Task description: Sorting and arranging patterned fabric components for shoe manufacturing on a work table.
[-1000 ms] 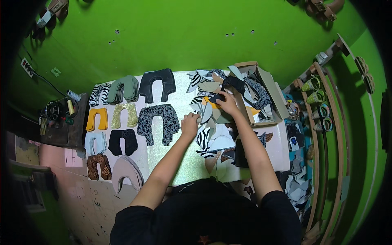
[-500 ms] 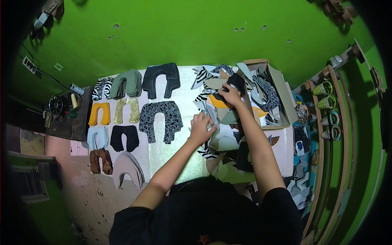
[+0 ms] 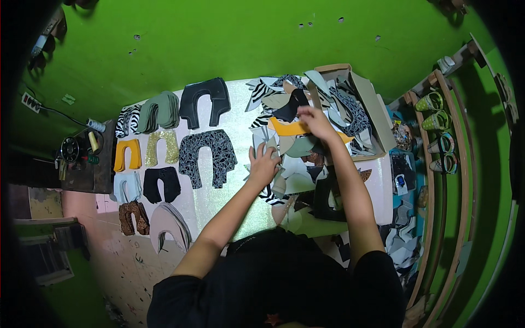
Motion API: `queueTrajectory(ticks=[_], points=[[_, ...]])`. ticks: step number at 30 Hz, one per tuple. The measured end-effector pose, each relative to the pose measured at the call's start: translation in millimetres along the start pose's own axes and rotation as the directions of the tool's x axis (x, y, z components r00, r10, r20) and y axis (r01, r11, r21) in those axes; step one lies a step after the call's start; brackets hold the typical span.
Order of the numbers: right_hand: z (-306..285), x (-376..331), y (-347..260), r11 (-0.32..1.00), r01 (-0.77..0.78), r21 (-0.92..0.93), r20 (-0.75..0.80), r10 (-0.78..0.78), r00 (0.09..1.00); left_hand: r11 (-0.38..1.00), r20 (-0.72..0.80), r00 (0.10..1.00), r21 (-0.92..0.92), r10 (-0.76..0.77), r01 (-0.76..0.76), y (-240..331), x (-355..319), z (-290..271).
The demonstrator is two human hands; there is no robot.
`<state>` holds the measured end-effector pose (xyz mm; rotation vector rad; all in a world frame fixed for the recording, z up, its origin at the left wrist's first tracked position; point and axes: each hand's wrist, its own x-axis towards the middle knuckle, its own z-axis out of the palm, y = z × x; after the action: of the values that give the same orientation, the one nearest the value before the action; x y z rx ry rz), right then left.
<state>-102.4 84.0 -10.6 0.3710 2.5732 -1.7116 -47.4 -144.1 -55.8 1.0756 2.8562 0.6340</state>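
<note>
From the head view I look straight down on a pale, glittery table point(image 3: 235, 197) set against a bright green wall point(image 3: 219, 44). My left hand point(image 3: 263, 164) lies flat, fingers spread, pressing on the near edge of a loose heap of cut pieces point(image 3: 295, 158): zebra-striped, grey, white and black scraps piled together. That hand is open and clamps nothing; it only rests on the pile. My right hand point(image 3: 316, 121) reaches further out, over the heap near the cardboard box point(image 3: 372, 109), with its fingertips closed on a pale grey-green piece, just beside a yellow-orange piece point(image 3: 290, 128) and a black piece point(image 3: 292, 104). I cannot tell for certain which scrap the fingers actually pinch, since they overlap there.

To the left of the heap, well apart from both hands, sorted stacks of U-shaped cutouts lie in rows: a black stack point(image 3: 205, 101), a sage green stack point(image 3: 161, 109), a zebra stack point(image 3: 128, 119), a yellow stack point(image 3: 127, 154), a gold glitter stack point(image 3: 161, 147), a dark cracked-pattern stack point(image 3: 208, 156), a small black stack point(image 3: 161, 183), a light blue stack point(image 3: 124, 186), a leopard stack point(image 3: 133, 216) and a grey stack point(image 3: 169, 229).

At the far left sits a dark side shelf point(image 3: 82, 161) with small tools. On the right, curved wooden racks point(image 3: 437, 136) hold finished shoes.
</note>
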Motion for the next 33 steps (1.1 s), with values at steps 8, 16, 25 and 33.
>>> queueTrajectory(ticks=[8, 16, 25, 33], points=[[37, -121, 37, 0.671, -0.084, -0.737, -0.234, -0.136, 0.963, 0.978, 0.028, 0.999, -0.208, 0.037, -0.030, -12, -27, -13], [24, -107, 54, 0.694, 0.026, -0.720, -0.234, -0.278, 0.932, 0.851, 0.066, 0.983, -0.512, 0.173, -0.115, 9, -21, -18], [-34, -103, -61, 0.858, 0.212, -0.468, -0.452, -0.439, 0.777, 0.926, -0.069, 0.997, -0.376, -0.038, 0.009, 22, -1, -23], [-39, -111, -79, 0.951, 0.187, -0.248, -0.233, -0.246, 0.941, 0.731, -0.187, 0.975, -0.682, -0.123, -0.038, 46, 14, -29]])
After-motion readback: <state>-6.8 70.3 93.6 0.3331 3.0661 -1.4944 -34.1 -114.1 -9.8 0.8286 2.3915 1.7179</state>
